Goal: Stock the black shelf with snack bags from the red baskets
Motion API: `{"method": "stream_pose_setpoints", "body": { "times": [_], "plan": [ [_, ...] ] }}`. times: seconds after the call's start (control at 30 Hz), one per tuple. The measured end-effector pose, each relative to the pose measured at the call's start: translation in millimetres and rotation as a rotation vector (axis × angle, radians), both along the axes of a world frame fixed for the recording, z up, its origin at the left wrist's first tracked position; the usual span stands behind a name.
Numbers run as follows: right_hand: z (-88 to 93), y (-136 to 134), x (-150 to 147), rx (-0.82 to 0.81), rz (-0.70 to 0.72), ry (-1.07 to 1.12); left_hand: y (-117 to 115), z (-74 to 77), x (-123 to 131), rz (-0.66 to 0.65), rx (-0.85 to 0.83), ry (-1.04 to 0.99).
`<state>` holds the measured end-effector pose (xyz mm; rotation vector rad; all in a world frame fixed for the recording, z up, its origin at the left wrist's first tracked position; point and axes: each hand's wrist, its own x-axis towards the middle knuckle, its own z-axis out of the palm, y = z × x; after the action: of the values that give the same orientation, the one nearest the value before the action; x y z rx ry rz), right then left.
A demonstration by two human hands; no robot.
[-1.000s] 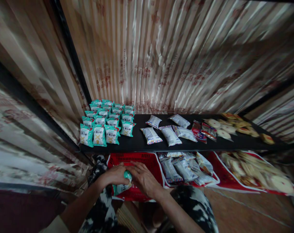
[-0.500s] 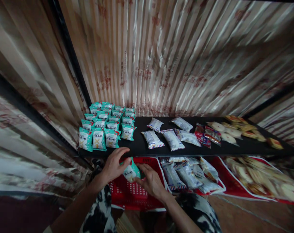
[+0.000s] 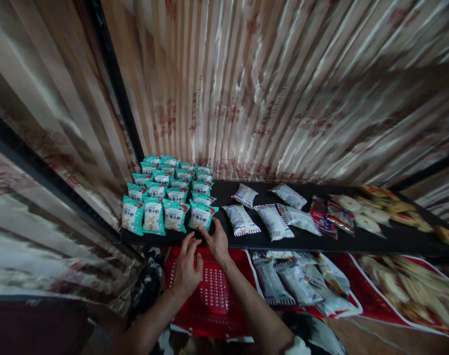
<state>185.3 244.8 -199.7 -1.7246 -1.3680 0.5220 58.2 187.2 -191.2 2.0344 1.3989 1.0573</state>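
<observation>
Teal-and-white snack bags (image 3: 154,217) stand in rows at the left end of a black shelf (image 3: 195,240). My right hand (image 3: 217,245) is at the front-right snack bag (image 3: 201,217), thumb at its lower front and fingers at its right side. That bag rests on the shelf, leaning slightly back. My left hand (image 3: 188,268) is just below the shelf's front edge with fingers stretched out, holding nothing. Beneath both hands is a red plastic basket (image 3: 209,315), with its perforated bottom showing.
White packets (image 3: 272,222) lie loosely mid-shelf, with red packets (image 3: 341,217) and pale round packs (image 3: 368,224) to the right. Below are a basket of white packets (image 3: 298,281) and another of pale flat packs (image 3: 405,291). A dark post (image 3: 115,79) rises at left.
The snack bag held between both hands over the basket is now at the shelf's front row. My right hand moved up with it; my left hand has let go and is lower.
</observation>
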Motion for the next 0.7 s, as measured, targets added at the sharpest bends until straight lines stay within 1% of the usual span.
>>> {"method": "stream_pose_setpoints", "body": {
  "times": [0.1,0.2,0.27,0.37,0.5,0.7],
  "plan": [
    [-14.4,5,-2,0.033,-0.003,-0.027,7,-10.1,-1,0.021,0.015,0.013],
    [-22.8,5,0,0.054,0.032,-0.053,11,-18.9,-3,0.050,0.024,0.024],
    [-23.4,5,3,0.049,0.061,-0.060,14,-22.5,-5,0.068,0.033,0.034],
    [-19.3,5,8,0.047,0.076,-0.069,19,-25.0,-6,0.077,0.035,0.043],
    [-15.3,5,16,0.061,0.069,-0.069,28,-27.6,-5,0.073,0.028,0.016],
    [-17.6,4,19,0.024,0.047,-0.015,38,-34.5,-5,0.116,0.023,-0.064]
  ]
}}
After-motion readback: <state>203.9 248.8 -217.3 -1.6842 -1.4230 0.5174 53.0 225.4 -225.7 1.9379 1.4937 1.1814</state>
